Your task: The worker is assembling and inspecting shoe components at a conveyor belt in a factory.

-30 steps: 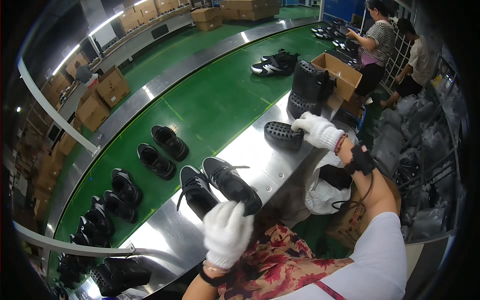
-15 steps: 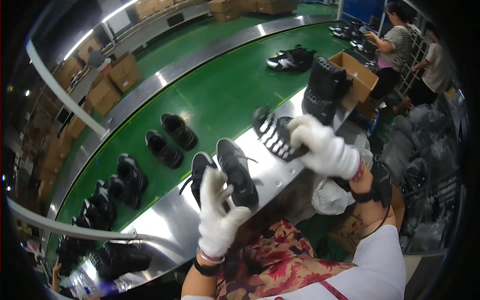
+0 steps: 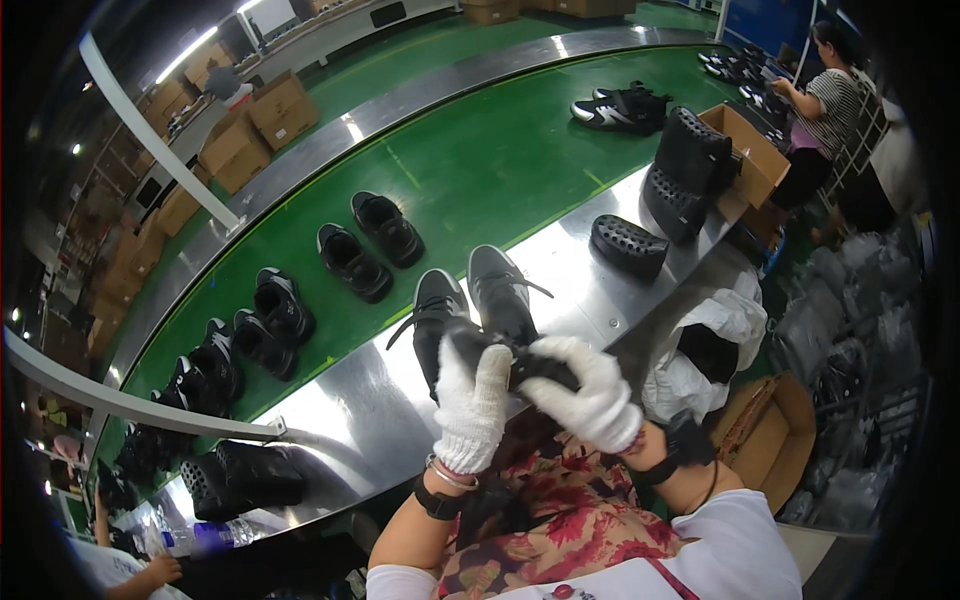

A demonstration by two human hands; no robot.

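Observation:
My left hand (image 3: 474,405) and my right hand (image 3: 588,393), both in white knitted gloves, are close together at the near edge of the metal ledge. Between them they grip a dark black piece (image 3: 550,371), blurred and largely covered by the fingers. It overlaps the heel end of a pair of black and grey sneakers, the left shoe (image 3: 436,297) and the right shoe (image 3: 498,285), which stand side by side with loose laces. To the right, a black perforated piece (image 3: 628,247) lies on the ledge. Beyond it, a stack of similar black perforated pieces (image 3: 683,175) leans near a carton.
Several black shoes stand in pairs along the green conveyor belt (image 3: 480,160). An open carton (image 3: 750,150) sits at the ledge's far right. A white bag (image 3: 735,315) and another carton (image 3: 770,430) are beside my right arm. A white curved rail (image 3: 130,435) crosses the left. Co-workers stand nearby.
My right hand has moved left and nearer to me from the perforated pieces on the ledge, bringing a black piece to my left hand. One perforated piece stays where it reached.

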